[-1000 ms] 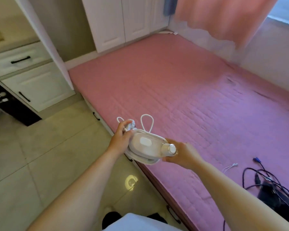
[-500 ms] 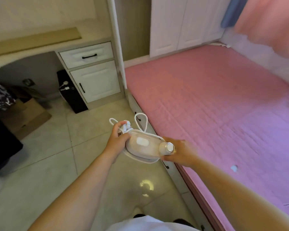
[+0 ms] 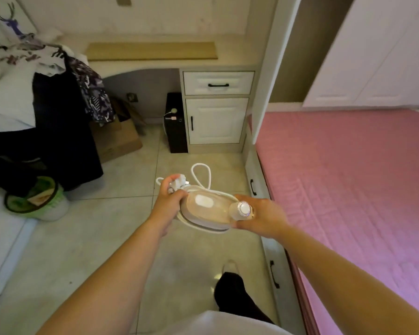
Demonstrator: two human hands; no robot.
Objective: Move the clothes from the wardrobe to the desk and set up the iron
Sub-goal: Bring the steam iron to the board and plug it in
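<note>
A small white iron (image 3: 207, 209) with a round dial at its near end is held in front of me above the floor. My left hand (image 3: 168, 201) grips its far end together with the white plug and coiled cord (image 3: 200, 176). My right hand (image 3: 261, 217) grips the dial end from the right. Several clothes (image 3: 22, 76), white, black and patterned, lie heaped on the desk (image 3: 153, 66) at the upper left and hang over its edge.
A pink bed (image 3: 348, 189) fills the right side. White drawer cabinet (image 3: 217, 107) and a black box (image 3: 177, 122) stand under the desk, with a cardboard box (image 3: 117, 139) beside. A green basket (image 3: 34, 199) sits on the floor at left. White wardrobe doors (image 3: 377, 56) stand at the back right.
My view has swung left from the bed towards the desk and the heap of clothes. Both hands keep the same hold on the iron and cord.
</note>
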